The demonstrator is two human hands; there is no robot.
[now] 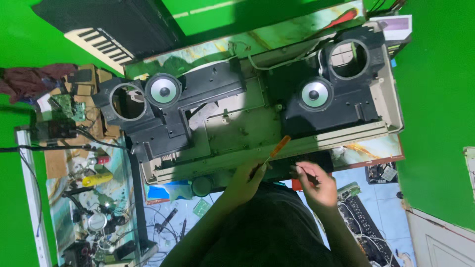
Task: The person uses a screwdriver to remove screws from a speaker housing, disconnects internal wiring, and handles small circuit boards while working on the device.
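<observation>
Casing: I see the big opened keyboard casing (257,128) lying upside-down on the marble-pattern table (297,29); its beige shell fills the middle of the view, and the near edge is just in front of my body.
Speaker housings: two black plastic housings, the left one (163,118) and the right one (336,99), sit inside the shell, each with a round empty hole and one grey speaker cone (163,90).
Workbench: at my left side there is a cluttered bench (84,198) with tools, wires and a green circuit board (63,105).
Left hand: my left hand (246,177) is closed around the screwdriver (277,147), gripping it low, with the orange handle pointing up over the near edge of the casing.
Right hand: my right hand (311,184) has the fingers pressed together, pinching something thin and dark; what it is, I cannot tell.
Screwdriver look: slim, bright orange handle; its tip is hidden by my hand.
Doing it well: I think the tool must stand straight on its screw, with steady push, and the other hand should hold small parts away from the open shell.
</observation>
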